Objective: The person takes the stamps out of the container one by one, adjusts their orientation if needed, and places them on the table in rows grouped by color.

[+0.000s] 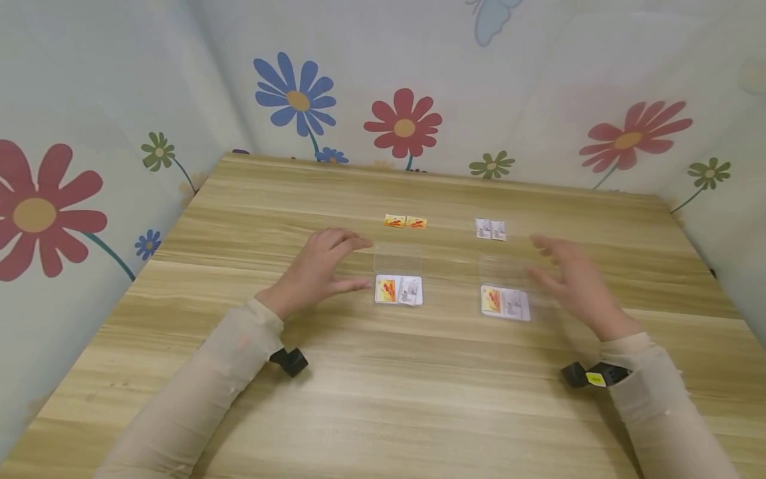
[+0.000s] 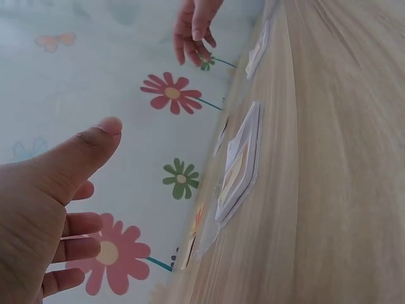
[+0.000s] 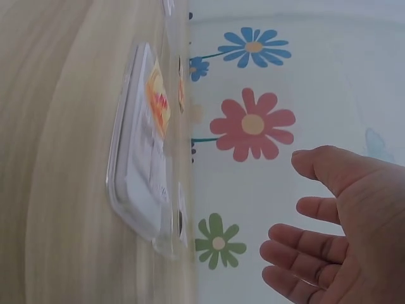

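Clear plastic cases, two of them, are lying flat on the bench (image 1: 383, 399), each holding a yellow-and-red card beside a grey-and-white one. Taking the left case (image 1: 398, 290) as the landmark, the left hand (image 1: 317, 269) is hovering just to its left with fingers spread and relaxed, gripping nothing, fingertips pointing toward the case's near-left corner. The right case (image 1: 505, 303) is sitting well to the right of the landmark at about the same depth, and the right hand (image 1: 571, 283) is hovering just beyond its right edge, palm turned inward, fingers loosely open and empty. Each case is lying with its long axis running left to right across the bench, so each hand is nearest its own case's short end. Beyond the landmark, two loose yellow-red cards (image 1: 405, 221) are lying side by side, and further right a pair of grey-white cards (image 1: 491, 229).
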Motion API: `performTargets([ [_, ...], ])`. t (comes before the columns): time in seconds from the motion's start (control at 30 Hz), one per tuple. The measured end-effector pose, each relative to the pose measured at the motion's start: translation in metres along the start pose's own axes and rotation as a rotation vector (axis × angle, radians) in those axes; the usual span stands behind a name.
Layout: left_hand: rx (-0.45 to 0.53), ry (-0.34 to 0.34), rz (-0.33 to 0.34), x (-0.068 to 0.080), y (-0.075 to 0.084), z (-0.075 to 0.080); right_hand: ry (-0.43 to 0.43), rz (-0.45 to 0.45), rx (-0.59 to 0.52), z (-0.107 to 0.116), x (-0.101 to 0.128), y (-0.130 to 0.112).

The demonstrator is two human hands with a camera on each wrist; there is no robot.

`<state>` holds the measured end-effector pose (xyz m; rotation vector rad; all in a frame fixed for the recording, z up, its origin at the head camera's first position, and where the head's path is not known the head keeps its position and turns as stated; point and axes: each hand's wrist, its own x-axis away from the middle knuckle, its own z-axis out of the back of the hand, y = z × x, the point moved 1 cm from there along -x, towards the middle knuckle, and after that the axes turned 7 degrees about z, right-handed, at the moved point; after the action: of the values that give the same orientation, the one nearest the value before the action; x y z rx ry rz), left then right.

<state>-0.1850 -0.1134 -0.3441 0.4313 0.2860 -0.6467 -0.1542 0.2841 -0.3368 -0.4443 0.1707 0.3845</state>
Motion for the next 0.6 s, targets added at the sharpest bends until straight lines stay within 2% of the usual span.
performTargets([
  [0.27,0.019,-0.026,0.004,0.002,0.002,-0.001,0.017,0.110,-0.037,-0.008,-0.008,-0.013],
  [0.6,0.045,-0.060,0.012,0.001,0.002,-0.007,0.006,0.156,-0.070,-0.019,-0.017,-0.030],
])
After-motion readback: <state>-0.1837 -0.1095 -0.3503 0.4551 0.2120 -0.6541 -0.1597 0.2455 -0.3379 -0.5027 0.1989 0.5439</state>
